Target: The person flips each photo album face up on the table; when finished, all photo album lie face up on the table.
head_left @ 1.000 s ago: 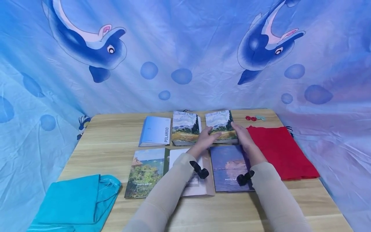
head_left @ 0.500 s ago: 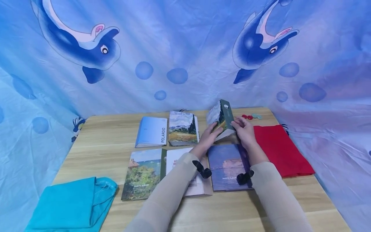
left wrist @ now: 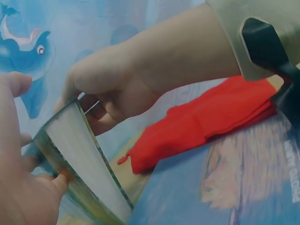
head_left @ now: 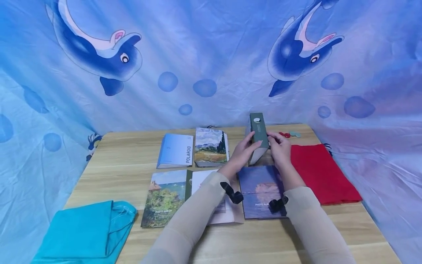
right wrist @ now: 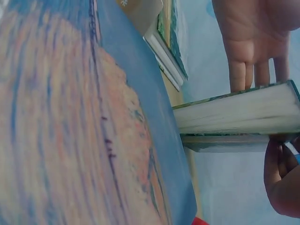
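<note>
A thick photo album (head_left: pixel 258 126) stands on its long edge at the back of the table, its dark green spine facing up and its white page block showing in both wrist views. My left hand (head_left: pixel 241 153) is at its left side; in the right wrist view the left fingers (right wrist: pixel 262 72) lie fairly straight against the cover. On the other side my right hand (head_left: pixel 280 148) holds the spine edge with bent fingers, also seen in the left wrist view. Below the hands lies a purple-blue photo album (head_left: pixel 260 190), its cover large in the right wrist view.
Left of the hands lie a wheat-field album (head_left: pixel 211 145) and a blue Polaroid album (head_left: pixel 176 148). Nearer are a garden-cover album (head_left: pixel 166 194) and a white-covered one (head_left: pixel 227 214). A red cloth (head_left: pixel 321 174), round discs (head_left: pixel 287 135) and a teal cloth (head_left: pixel 79 231) flank them.
The held album lay flat with its painted cover up one second ago. It has been tipped up onto its edge, and the spine has turned upward. The other albums have stayed put.
</note>
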Tool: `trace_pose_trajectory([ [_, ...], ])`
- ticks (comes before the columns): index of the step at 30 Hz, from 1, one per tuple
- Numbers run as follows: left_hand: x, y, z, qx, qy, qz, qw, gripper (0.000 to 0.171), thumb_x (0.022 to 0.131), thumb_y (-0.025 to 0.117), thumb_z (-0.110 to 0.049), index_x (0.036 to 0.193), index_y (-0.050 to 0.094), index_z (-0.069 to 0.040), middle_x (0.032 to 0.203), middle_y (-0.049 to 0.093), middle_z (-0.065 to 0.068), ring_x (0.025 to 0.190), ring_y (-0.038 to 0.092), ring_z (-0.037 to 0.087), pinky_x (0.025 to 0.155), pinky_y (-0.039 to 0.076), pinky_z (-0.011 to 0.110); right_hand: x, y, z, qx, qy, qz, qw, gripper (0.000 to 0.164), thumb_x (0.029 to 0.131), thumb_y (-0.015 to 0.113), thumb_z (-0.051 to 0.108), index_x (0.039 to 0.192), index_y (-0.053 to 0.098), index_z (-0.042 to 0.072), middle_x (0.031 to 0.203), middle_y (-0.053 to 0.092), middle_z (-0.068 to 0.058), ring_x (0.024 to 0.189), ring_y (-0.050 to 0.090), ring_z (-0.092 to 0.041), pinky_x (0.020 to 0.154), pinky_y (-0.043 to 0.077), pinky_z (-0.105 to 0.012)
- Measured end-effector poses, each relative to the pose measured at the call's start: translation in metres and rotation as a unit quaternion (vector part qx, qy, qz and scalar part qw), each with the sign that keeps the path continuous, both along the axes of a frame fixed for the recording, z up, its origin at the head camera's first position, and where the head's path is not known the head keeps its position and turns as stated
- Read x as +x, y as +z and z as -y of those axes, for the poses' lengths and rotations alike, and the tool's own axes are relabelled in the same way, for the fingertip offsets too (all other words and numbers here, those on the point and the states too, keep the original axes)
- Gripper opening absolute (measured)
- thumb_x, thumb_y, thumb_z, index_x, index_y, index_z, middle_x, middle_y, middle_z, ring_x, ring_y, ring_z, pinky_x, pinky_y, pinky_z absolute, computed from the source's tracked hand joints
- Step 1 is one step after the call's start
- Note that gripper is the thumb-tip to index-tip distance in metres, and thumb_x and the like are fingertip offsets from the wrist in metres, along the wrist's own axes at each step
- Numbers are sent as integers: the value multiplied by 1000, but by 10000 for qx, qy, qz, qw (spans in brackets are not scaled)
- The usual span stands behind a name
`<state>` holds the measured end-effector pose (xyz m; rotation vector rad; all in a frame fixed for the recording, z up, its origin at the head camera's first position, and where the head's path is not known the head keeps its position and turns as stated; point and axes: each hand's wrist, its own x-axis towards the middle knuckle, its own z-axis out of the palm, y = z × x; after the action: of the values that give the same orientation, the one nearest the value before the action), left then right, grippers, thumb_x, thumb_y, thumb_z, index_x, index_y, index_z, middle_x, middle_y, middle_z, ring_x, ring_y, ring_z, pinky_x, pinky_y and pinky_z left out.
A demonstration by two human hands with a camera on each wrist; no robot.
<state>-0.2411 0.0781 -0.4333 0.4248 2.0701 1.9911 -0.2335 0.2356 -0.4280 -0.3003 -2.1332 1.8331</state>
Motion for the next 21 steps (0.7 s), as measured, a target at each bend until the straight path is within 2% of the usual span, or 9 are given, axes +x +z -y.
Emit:
trace_pose_trajectory([
  [5,-2,0,8,-58,399,1,9992,65,101,58,-45,158,38,-24,155,46,12,140,47,22,111,44,36,-1,-1,4,-47,626,-1,9980,34,103,58,13,134,63,-2,124,62,-10,99,60,-9,77,58,-20],
  [8,-4,2,12,-152,625,-237,9976,63,102,56,-42,157,40,-17,158,41,10,141,45,23,112,41,35,-4,-5,6,110,1052,366,9937,42,105,57,21,141,56,0,132,58,-15,108,60,-16,90,58,-32],
  [11,-5,4,17,-293,815,-501,9950,61,103,54,-41,155,43,-10,162,35,6,143,42,24,115,38,34,-7,-10,5,146,1519,895,9842,53,106,55,30,149,46,1,143,50,-20,124,56,-29,103,51,-46],
  [13,-6,5,21,-380,880,-620,9935,60,103,53,-41,153,44,-8,164,31,5,145,39,24,117,35,33,-8,-14,4,108,1799,1227,9759,60,106,54,34,153,40,0,149,44,-23,133,50,-36,108,45,-52],
  [16,-6,5,28,-472,945,-632,9924,60,103,52,-42,153,45,-8,165,30,4,147,36,24,118,34,34,-10,-20,3,41,2029,1543,9670,63,106,53,37,155,36,0,153,41,-22,139,44,-39,110,43,-53],
  [21,-8,2,36,-590,1071,-692,9901,59,104,51,-43,151,48,-8,164,32,5,147,35,24,117,35,36,-12,-27,2,60,2120,1585,9643,64,107,51,35,156,33,-2,155,39,-24,141,41,-40,113,39,-53],
])
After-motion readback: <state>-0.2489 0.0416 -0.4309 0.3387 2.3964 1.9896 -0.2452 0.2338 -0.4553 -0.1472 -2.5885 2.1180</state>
